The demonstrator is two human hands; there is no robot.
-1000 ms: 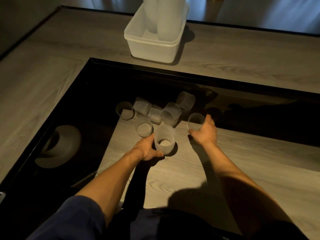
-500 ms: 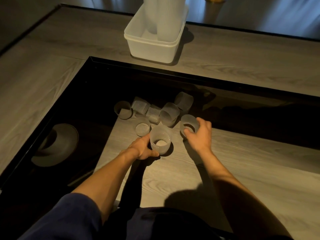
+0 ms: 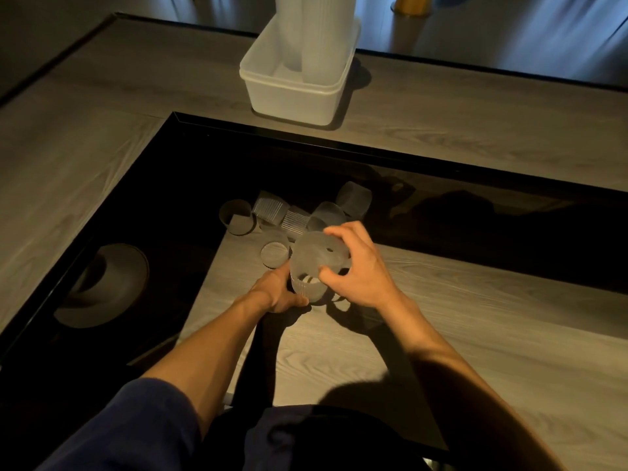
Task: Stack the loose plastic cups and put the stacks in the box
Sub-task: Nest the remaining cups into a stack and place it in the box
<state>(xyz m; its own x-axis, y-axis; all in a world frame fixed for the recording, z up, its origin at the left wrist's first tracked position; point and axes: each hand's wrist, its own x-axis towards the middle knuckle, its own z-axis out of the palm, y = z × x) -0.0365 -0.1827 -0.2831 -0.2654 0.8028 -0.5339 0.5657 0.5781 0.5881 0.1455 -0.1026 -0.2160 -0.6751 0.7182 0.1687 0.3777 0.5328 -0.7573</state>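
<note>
A dim room, seen from above: a grey wood-grain table point(image 3: 475, 124) with a large glossy black glass panel point(image 3: 170, 185) set into it, and a lighter strip of wood grain nearest the person. At the far side of the table, beyond the panel, stands a white plastic box point(image 3: 292, 96), open at the top, with tall stacks point(image 3: 323, 35) of pale cups standing upright in it and rising out of view. Beside it at the top edge is part of a gold object point(image 3: 411, 5). Near the middle, where the black panel meets the wood strip, a huddle of loose cups point(image 3: 270, 209) lies close together, some on their sides, some upright. Just in front of them the left hand point(image 3: 275, 290), reaching from a dark blue sleeve point(image 3: 136, 430), has its fingers and thumb curled round a ribbed cup point(image 3: 306, 288) that stands on the wood. The right hand point(image 3: 360, 270) holds a frosted cup point(image 3: 316, 254) by its rim, thumb and fingers bent round it, tilted directly over the ribbed cup; its lower edge meets the ribbed cup's mouth, though whether it sits inside is unclear. A pale round shape point(image 3: 105, 283) shows in the glass at the left.
</note>
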